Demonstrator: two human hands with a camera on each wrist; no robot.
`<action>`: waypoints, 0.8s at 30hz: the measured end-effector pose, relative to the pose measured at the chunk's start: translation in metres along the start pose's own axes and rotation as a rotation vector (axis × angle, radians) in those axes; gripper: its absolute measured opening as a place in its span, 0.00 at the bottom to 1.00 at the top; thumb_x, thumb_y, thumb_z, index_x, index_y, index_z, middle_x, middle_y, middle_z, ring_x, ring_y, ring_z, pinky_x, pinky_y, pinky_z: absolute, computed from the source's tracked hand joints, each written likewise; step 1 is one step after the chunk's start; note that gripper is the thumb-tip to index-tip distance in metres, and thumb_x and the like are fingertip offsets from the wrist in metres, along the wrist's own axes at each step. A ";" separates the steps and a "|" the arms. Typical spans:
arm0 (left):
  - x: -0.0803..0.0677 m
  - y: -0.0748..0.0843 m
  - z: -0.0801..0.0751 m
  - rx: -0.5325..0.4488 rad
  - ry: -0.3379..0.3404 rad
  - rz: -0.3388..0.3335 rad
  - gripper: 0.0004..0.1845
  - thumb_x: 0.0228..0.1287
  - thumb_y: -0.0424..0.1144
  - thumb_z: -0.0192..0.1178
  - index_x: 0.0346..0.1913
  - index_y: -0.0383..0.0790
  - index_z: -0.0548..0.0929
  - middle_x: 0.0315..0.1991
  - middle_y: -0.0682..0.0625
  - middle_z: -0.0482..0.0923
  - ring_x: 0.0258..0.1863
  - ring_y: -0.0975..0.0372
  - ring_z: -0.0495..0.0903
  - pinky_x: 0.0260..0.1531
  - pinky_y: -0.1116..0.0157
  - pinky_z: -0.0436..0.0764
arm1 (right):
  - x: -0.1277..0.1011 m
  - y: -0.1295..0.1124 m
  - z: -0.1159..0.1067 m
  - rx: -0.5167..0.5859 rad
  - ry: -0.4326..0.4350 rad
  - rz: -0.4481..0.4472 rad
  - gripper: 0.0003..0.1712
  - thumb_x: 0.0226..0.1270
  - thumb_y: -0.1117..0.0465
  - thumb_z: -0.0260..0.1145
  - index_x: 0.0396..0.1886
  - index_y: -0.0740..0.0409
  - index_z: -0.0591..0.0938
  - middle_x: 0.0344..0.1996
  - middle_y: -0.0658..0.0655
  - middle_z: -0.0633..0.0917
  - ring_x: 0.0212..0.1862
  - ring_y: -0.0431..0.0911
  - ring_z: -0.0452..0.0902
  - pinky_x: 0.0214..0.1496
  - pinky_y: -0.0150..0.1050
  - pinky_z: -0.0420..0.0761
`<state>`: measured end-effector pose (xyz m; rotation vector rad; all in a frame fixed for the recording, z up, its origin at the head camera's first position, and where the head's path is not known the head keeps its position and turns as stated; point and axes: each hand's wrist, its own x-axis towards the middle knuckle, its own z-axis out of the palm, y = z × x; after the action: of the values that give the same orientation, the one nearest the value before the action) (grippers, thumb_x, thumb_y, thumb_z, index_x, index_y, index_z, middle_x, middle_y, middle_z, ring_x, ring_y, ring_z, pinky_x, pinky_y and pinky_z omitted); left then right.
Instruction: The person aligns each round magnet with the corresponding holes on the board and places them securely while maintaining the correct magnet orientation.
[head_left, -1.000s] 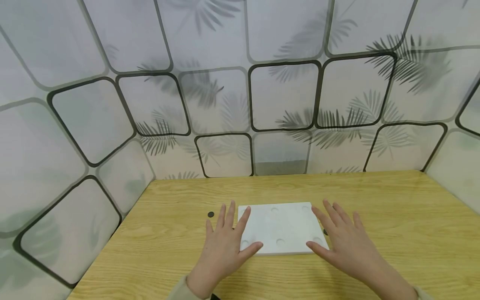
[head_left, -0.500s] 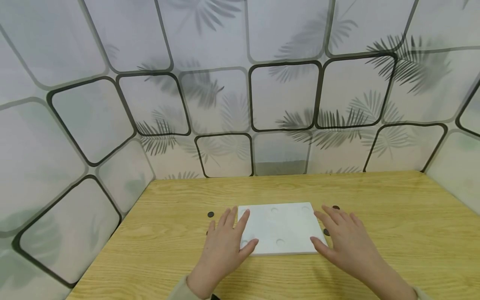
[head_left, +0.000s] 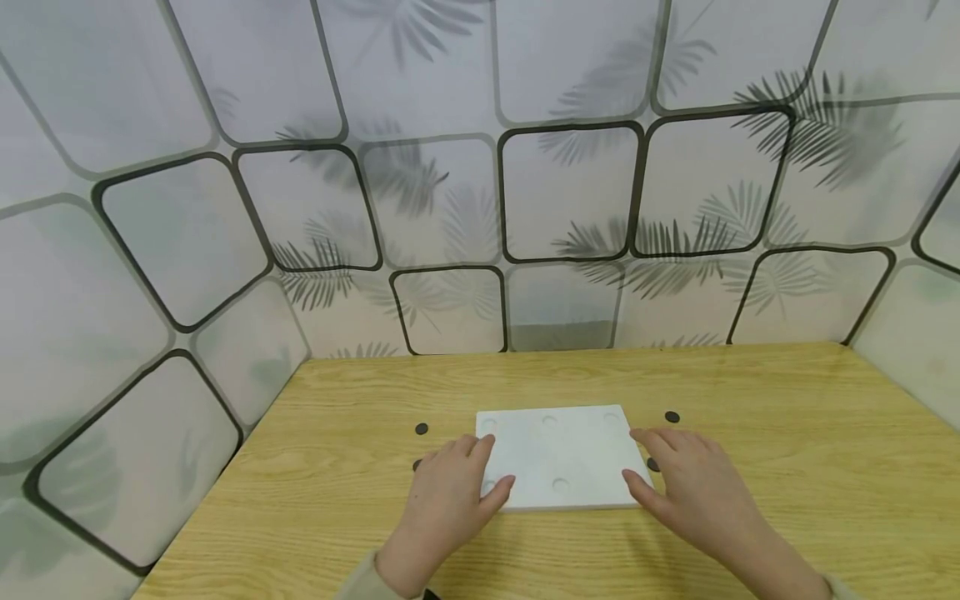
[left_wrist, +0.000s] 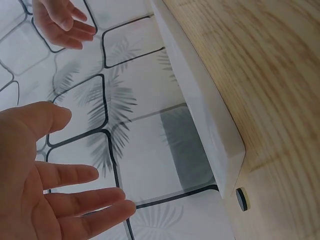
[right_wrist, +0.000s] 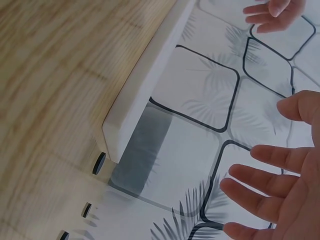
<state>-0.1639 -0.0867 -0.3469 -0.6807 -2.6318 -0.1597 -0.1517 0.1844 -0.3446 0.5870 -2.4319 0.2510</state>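
White board (head_left: 558,457) lies flat on the wooden table (head_left: 787,467), near the front edge, roughly centred; shallow round dimples show in its top face. Left hand (head_left: 450,500) sits at the board's left short edge: fingers loosely spread, thumb tip over the near-left corner. From the head view, contact with the board can't be confirmed. The left wrist view shows the fingers (left_wrist: 75,200) straight, apart, holding nothing, with the board edge (left_wrist: 210,130) off to the side. Right hand (head_left: 686,492) mirrors this at the right short edge, thumb by the near-right corner; the right wrist view shows fingers (right_wrist: 265,185) spread, clamped on nothing, board edge (right_wrist: 145,85) apart from them.

Small black discs lie on the table around the board: one (head_left: 422,429) beyond the left hand, one (head_left: 672,417) beyond the right hand, one (head_left: 652,464) partly hidden by the right fingers. Patterned panel walls (head_left: 525,192) enclose the table.
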 end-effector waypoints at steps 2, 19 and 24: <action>0.001 0.000 -0.001 -0.005 -0.025 -0.007 0.24 0.57 0.54 0.53 0.47 0.37 0.78 0.36 0.46 0.79 0.32 0.58 0.78 0.24 0.62 0.78 | 0.000 0.000 0.000 0.004 -0.005 0.006 0.22 0.43 0.55 0.69 0.38 0.61 0.80 0.31 0.54 0.81 0.33 0.52 0.77 0.33 0.50 0.76; 0.003 -0.001 0.000 -0.004 -0.009 0.034 0.19 0.55 0.51 0.56 0.39 0.37 0.79 0.27 0.49 0.78 0.20 0.62 0.75 0.11 0.71 0.69 | 0.001 -0.003 -0.002 0.029 -0.006 0.033 0.17 0.44 0.57 0.69 0.35 0.60 0.80 0.29 0.54 0.83 0.25 0.45 0.78 0.24 0.40 0.77; 0.003 -0.002 0.002 -0.005 -0.002 0.062 0.17 0.55 0.50 0.57 0.37 0.38 0.80 0.26 0.50 0.78 0.20 0.63 0.75 0.12 0.72 0.70 | 0.001 -0.004 -0.003 0.031 -0.016 0.036 0.17 0.44 0.57 0.68 0.35 0.60 0.80 0.27 0.53 0.83 0.23 0.43 0.77 0.22 0.38 0.77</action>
<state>-0.1684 -0.0864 -0.3477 -0.7632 -2.6095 -0.1475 -0.1495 0.1813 -0.3415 0.5613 -2.4595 0.3002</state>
